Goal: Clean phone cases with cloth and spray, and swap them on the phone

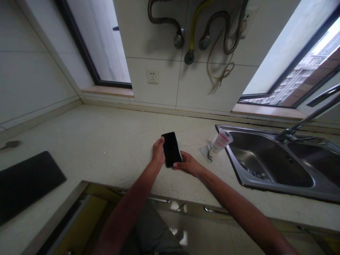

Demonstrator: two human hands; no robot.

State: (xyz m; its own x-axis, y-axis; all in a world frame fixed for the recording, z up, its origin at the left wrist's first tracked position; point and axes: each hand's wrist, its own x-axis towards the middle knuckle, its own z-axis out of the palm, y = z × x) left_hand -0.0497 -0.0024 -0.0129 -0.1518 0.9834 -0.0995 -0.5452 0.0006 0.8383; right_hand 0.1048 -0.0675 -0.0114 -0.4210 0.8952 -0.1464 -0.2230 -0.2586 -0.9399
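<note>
Phone [171, 148] mid-surface [119, 136], between front and back edges, screen up; long axis front-to-back, far end leaning left. Both grips closed on it — left hand [158, 151] at left side, right hand [188, 163] near right corner. Room leftward; sink [245, 180] rightward.

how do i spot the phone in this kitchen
Start from the steel sink at right. Left of it, past the white container, the left hand and right hand hold the phone, a black-screened rectangle far smaller than the dark slab at far left.
</note>
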